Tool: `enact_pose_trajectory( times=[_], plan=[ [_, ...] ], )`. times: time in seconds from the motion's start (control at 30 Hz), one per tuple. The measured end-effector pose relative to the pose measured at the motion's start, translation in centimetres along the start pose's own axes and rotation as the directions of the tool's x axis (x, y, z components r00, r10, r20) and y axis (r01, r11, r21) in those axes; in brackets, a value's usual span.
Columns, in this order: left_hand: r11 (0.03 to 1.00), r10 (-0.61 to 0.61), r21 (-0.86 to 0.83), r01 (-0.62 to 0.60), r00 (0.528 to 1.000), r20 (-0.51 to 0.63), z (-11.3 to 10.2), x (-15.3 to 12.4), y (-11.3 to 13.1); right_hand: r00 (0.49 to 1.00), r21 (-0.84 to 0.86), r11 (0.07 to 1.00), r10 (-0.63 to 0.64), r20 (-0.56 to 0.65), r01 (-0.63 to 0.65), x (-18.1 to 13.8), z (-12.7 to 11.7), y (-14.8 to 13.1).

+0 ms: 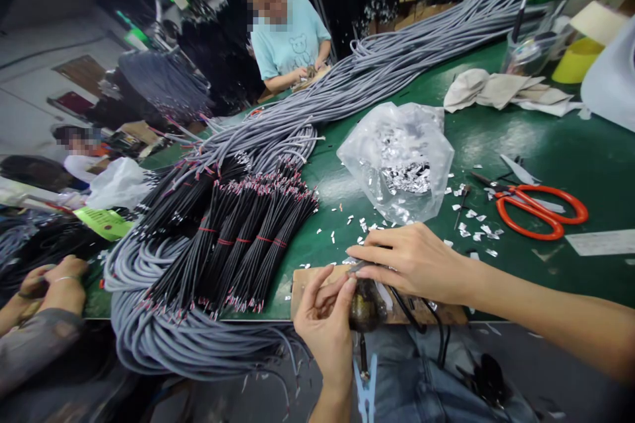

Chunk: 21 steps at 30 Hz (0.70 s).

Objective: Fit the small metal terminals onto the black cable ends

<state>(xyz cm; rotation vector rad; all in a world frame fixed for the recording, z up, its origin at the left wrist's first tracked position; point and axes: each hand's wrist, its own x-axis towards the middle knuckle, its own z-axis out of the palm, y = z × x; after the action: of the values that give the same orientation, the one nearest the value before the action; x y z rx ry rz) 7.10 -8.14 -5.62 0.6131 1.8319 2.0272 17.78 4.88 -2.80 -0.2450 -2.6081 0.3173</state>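
My left hand (325, 320) and my right hand (409, 258) meet at the table's front edge, fingertips pinched close together. A small grey piece (356, 266) shows between them, mostly covered, and its kind is unclear. Just beneath sits a dark, rounded, brownish lump (366, 309) on a wooden board (303, 281). Black cable (409, 310) runs from beneath my right hand over the board's front edge. Below the board hangs a light blue clip (366, 390). Beyond my right hand lies a clear plastic bag (401, 158) holding many tiny silvery pieces.
Bundles of black wires (238, 244) with red ties and thick grey cables (149, 317) fill the left. Orange-handled scissors (538, 211) lie right, among scattered silvery bits. Crumpled cloths (501, 89) are behind. A co-worker (290, 39) sits opposite; another person's hands (54, 284) are at left.
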Motion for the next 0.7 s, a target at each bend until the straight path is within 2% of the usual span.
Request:
enact_pose_trajectory(
  times=[0.1,0.3,0.7],
  plan=[
    [1.0,-0.007,-0.016,0.007,1.0,0.0,0.01,-0.02,-0.14,1.0,0.033,0.999,0.015,-0.016,-0.015,-0.04,-0.13,-0.05],
    [0.995,0.003,-0.099,-0.012,0.995,-0.096,0.01,0.0,-0.85,0.999,0.041,0.998,0.04,0.027,-0.041,-0.08,-0.38,0.05],
    [0.997,0.01,-0.079,-0.016,0.997,-0.072,-0.16,0.08,-0.96,1.0,0.007,1.0,0.023,0.022,-0.023,-0.04,-0.39,0.02]
  ],
)
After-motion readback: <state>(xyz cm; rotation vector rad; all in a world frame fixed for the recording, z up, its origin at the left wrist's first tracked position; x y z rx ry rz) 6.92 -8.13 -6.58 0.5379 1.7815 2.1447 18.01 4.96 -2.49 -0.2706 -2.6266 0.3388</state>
